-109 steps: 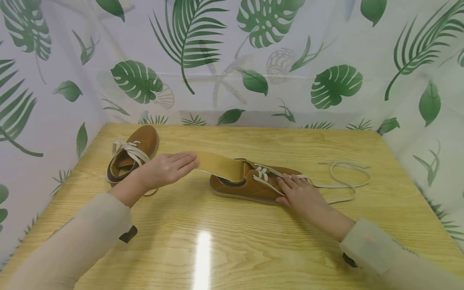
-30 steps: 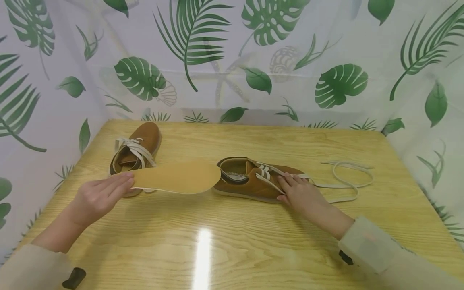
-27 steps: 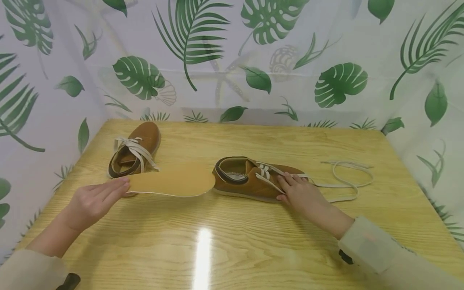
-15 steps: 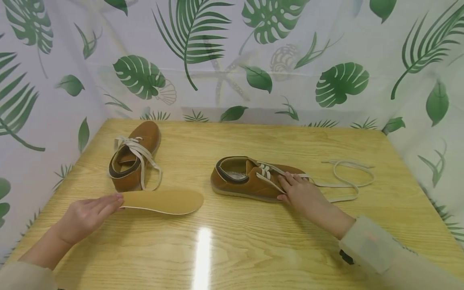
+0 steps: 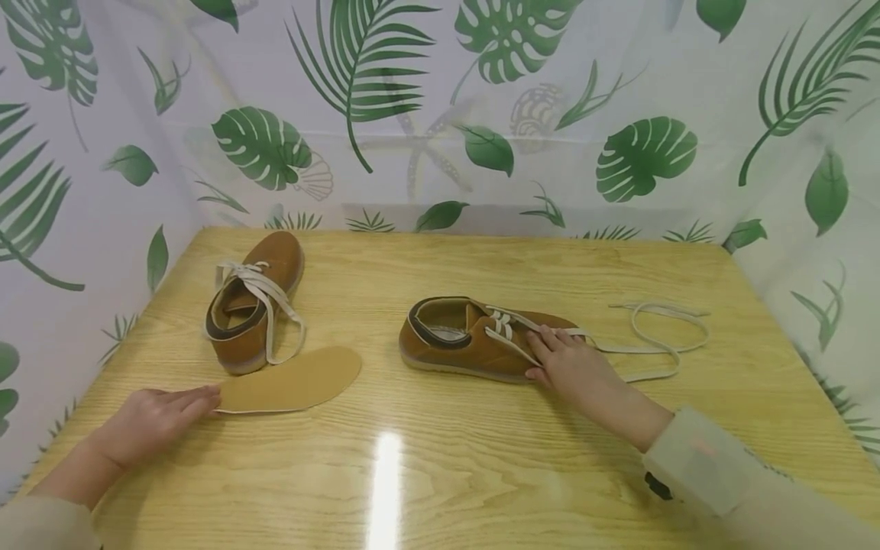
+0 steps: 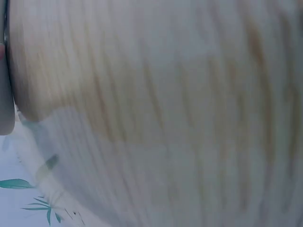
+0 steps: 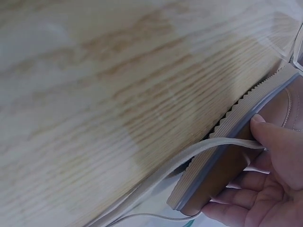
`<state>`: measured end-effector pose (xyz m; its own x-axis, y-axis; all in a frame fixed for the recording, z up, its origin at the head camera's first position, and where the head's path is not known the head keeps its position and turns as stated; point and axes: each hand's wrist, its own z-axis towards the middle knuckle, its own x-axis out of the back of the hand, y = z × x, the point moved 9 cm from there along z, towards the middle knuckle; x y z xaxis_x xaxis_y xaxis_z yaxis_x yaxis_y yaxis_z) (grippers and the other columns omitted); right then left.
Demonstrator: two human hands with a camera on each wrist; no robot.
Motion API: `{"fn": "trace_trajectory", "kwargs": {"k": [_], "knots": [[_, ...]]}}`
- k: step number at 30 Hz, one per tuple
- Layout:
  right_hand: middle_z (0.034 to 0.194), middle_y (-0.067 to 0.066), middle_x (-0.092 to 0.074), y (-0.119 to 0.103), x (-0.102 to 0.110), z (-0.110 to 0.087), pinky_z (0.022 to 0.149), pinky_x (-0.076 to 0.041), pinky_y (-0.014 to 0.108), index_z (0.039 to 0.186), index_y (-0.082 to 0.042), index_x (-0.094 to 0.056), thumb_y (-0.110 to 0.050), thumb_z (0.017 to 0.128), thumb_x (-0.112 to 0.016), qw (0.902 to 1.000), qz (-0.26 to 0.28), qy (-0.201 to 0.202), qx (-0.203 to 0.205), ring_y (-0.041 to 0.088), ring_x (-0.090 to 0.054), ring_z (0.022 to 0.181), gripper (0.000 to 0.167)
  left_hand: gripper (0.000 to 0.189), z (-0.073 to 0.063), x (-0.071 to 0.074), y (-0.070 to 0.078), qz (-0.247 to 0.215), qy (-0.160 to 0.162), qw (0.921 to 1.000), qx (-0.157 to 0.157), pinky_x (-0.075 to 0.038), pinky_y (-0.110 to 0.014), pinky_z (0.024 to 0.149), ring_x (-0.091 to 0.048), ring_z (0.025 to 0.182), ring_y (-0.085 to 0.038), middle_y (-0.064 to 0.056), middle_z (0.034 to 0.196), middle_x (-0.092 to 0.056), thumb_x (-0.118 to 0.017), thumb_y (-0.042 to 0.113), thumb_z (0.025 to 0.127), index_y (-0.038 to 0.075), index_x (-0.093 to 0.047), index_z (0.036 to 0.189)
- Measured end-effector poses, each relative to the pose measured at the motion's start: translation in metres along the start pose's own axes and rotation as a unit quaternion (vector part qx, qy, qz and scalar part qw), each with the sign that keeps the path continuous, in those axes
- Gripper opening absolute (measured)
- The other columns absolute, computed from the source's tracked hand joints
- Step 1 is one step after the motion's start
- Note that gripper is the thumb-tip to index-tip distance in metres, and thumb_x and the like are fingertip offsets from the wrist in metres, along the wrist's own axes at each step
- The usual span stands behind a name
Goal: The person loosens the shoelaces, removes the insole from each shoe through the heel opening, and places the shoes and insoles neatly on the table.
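Observation:
My left hand [image 5: 154, 420] pinches one end of a tan insole [image 5: 289, 380], which lies low at the tabletop in front of the left shoe. That brown lace-up shoe [image 5: 247, 336] stands at the left, laces tied, its toe pointing away. At centre right, my right hand [image 5: 574, 367] holds the toe part of the other brown shoe [image 5: 440, 355]. Its opening faces left and its laces hang loose. In the right wrist view the thumb presses the shoe's side just above the ridged sole [image 7: 213, 151], with the fingers round the toe. The left wrist view shows mostly blurred tabletop.
A loose cream shoelace [image 5: 677, 351] trails in a loop right of the held shoe. The wooden table [image 5: 481, 458] reaches back to a leaf-print cloth [image 5: 385, 183], which also hangs along both sides.
The left hand has drawn the insole out of the right-hand shoe, moved it left and toward the body, and lowered it to the table. The right hand stays on the shoe.

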<state>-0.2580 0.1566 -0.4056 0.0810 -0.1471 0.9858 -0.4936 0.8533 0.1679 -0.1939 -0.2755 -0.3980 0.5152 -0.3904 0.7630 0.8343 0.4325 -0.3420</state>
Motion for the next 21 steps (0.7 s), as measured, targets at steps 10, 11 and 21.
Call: {"fn": "trace_trajectory", "kwargs": {"k": [10,11,21], "knots": [[0.131,0.028,-0.052,-0.001,0.001,0.002,0.092,-0.051,0.052,0.129,0.006,-0.052,-0.033,0.093,-0.057,1.0000,0.006,0.000,0.002,0.043,-0.054,0.115,0.054,0.046,-0.008,-0.013,-0.010,-0.008,-0.080,0.9959,-0.041,-0.041,-0.025,0.034,-0.060,0.052,-0.019,-0.014,0.087,-0.071,-0.013,0.008,0.105,0.003,-0.058,0.092],[0.131,0.028,-0.052,-0.001,0.000,0.002,0.092,-0.051,0.052,0.130,0.006,-0.052,-0.033,0.093,-0.057,1.0000,0.006,-0.001,0.003,0.043,-0.054,0.115,0.054,0.047,-0.009,-0.012,-0.010,-0.009,-0.082,0.9956,-0.043,-0.042,-0.025,0.035,-0.061,0.053,-0.019,-0.014,0.088,-0.071,-0.013,0.008,0.105,0.003,-0.057,0.093],[0.130,0.027,-0.053,0.000,-0.002,0.000,0.092,-0.051,0.052,0.129,0.006,-0.053,-0.034,0.093,-0.058,0.9999,0.005,0.012,0.006,0.042,-0.054,0.115,0.054,0.049,-0.015,-0.012,-0.010,-0.040,-0.102,0.9924,-0.057,-0.054,-0.028,0.053,-0.067,0.075,-0.022,-0.015,0.096,-0.069,-0.011,0.011,0.105,0.002,-0.059,0.099]]}}
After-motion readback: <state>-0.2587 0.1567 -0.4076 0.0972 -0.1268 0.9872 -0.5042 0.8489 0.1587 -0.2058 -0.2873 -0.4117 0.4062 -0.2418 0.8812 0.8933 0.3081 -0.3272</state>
